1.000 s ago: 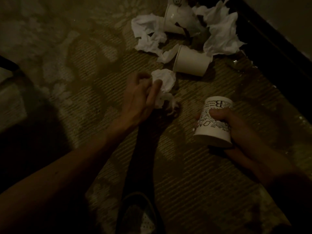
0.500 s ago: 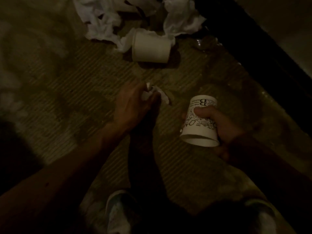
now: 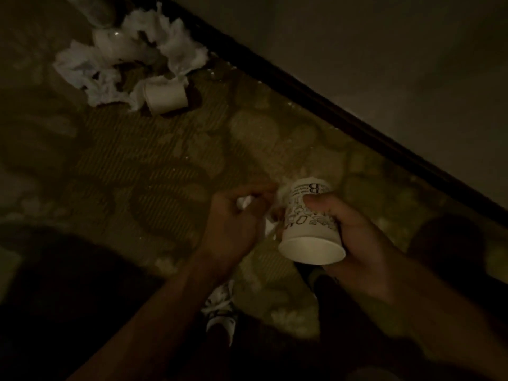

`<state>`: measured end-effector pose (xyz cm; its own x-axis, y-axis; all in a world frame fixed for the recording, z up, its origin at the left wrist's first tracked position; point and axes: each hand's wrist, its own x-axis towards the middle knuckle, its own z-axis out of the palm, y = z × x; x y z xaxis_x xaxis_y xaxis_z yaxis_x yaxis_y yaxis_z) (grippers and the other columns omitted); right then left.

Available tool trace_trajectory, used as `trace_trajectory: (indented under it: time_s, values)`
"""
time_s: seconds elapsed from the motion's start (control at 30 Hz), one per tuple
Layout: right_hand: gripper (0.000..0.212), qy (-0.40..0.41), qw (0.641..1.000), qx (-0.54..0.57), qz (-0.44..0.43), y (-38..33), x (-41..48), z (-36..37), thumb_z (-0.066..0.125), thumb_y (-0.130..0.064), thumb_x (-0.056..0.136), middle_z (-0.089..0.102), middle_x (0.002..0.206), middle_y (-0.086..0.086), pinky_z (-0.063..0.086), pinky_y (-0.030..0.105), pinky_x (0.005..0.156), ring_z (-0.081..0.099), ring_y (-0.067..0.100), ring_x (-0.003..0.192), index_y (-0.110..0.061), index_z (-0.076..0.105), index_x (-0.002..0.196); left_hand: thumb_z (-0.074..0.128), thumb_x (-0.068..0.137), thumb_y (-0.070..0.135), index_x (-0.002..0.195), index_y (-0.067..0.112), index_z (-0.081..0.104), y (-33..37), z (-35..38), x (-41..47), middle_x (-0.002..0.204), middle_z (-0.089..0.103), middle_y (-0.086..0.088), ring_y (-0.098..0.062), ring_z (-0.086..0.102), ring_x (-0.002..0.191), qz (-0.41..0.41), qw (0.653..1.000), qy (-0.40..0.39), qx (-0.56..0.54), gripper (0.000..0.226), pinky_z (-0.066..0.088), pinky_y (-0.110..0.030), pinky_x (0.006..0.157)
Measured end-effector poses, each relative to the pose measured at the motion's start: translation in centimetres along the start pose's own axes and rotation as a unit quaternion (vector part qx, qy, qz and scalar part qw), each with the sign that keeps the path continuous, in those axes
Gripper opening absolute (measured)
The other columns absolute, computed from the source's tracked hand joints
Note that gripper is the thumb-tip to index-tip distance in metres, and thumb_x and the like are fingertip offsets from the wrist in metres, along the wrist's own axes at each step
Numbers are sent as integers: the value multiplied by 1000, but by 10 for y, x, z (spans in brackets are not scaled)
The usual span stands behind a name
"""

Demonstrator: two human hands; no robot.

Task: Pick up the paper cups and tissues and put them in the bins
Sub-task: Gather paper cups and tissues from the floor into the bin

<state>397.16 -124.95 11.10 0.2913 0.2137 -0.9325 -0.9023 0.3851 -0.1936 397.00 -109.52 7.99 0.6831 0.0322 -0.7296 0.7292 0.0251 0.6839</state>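
Dim light here, and the right hand (image 3: pixel 354 237) is gripping the printed paper cup (image 3: pixel 308 224) up off the carpet (image 3: pixel 154 166), thumb and fingers (image 3: pixel 320 200) curled round its side. The cup is tipping away from the camera, its round base facing us and its mouth pointing away.

Just beside it, the left hand (image 3: pixel 231 224) is clenching a crumpled tissue (image 3: pixel 244 202), knuckles bent over the white wad. Bits of white are poking out between that hand and the cup's wall, and a wisp is showing right at the cup's far rim. Whether any of the tissue is inside the cup or only brushing against it, I cannot tell in this blur.

Up at the top left, well apart from both hands, a heap of tissues (image 3: pixel 88 70) is lying on the carpet. A plain paper cup (image 3: pixel 166 97) is lying on its side at the heap's near edge, touching the tissues. Another pale shape is sitting deeper in the heap, too blurred to call.

A dark baseboard (image 3: pixel 302 92) is running diagonally along the carpet's edge, with a pale wall (image 3: pixel 384 64) beyond it. Down between the two forearms, a shoe (image 3: pixel 220 314) with white markings is standing on the carpet.
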Motion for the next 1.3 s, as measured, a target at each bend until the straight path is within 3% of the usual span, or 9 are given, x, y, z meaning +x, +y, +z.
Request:
trace_trajectory:
  time_s: [0.23, 0.4, 0.57, 0.67, 0.83, 0.93, 1.07, 1.13, 1.3]
  values:
    - [47, 14, 986, 168, -18, 41, -108, -24, 78, -25, 52, 71, 85, 12, 56, 33, 63, 69, 23, 68, -7, 73, 95, 59, 95, 25, 56, 31, 73, 33, 39, -97, 51, 65, 4, -2, 64, 50, -41, 982, -165, 84, 42, 45, -14, 43]
    - [6, 4, 975, 216, -45, 68, -172, -72, 79, -26, 59, 74, 74, 11, 58, 32, 54, 72, 23, 64, -20, 77, 60, 61, 86, 43, 57, 29, 73, 31, 74, -141, 55, 68, 4, -7, 66, 52, -126, 931, -277, 202, 35, 48, -16, 46]
    - [26, -60, 952, 281, -106, 95, -219, -145, 75, -32, 54, 75, 83, 8, 58, 29, 66, 72, 18, 74, -19, 80, 77, 68, 82, 40, 66, 32, 74, 13, 147, -175, 58, 69, 4, -10, 67, 53, -89, 893, -303, 321, 19, 50, -22, 48]
    - [54, -64, 925, 353, -127, 110, -246, -205, 80, -35, 54, 72, 89, 13, 57, 31, 61, 71, 23, 74, -5, 74, 99, 71, 69, 40, 68, 25, 73, -4, 213, -199, 69, 72, -4, -27, 71, 73, -89, 888, -304, 334, 16, 58, -45, 66]
    - [49, 15, 886, 442, -141, 142, -293, -320, 56, -39, 70, 71, 82, 13, 57, 29, 55, 70, 22, 66, -4, 66, 104, 56, 88, 30, 70, 28, 68, -43, 340, -245, 66, 67, 16, 5, 61, 60, -1, 881, -264, 392, 22, 44, -10, 43]
    - [42, 66, 865, 474, -151, 163, -313, -385, 60, -43, 66, 69, 77, 10, 56, 28, 56, 67, 20, 62, -8, 77, 82, 51, 93, 42, 76, 23, 61, -74, 421, -267, 79, 68, 1, -8, 62, 72, -20, 887, -239, 395, 28, 47, -24, 54]
    - [54, 113, 834, 519, -152, 192, -320, -457, 62, -46, 67, 63, 79, 13, 52, 34, 61, 63, 23, 65, -8, 64, 105, 47, 98, 44, 96, 30, 51, -121, 531, -275, 86, 49, 19, 6, 52, 74, 36, 875, -259, 408, 15, 41, -18, 64]
    - [50, 136, 809, 548, -161, 203, -321, -486, 61, -48, 66, 64, 81, 13, 50, 38, 67, 62, 25, 68, -14, 67, 103, 44, 101, 39, 100, 27, 60, -144, 576, -274, 95, 59, 15, 11, 51, 71, 94, 846, -298, 431, 20, 40, -12, 67]
    - [56, 106, 761, 608, -199, 226, -314, -535, 51, -41, 64, 71, 88, 15, 56, 35, 62, 69, 27, 72, -8, 66, 106, 28, 102, 51, 146, 20, 38, -203, 640, -249, 151, 39, -3, -10, 40, 128, 180, 743, -337, 549, 55, 22, -15, 91]
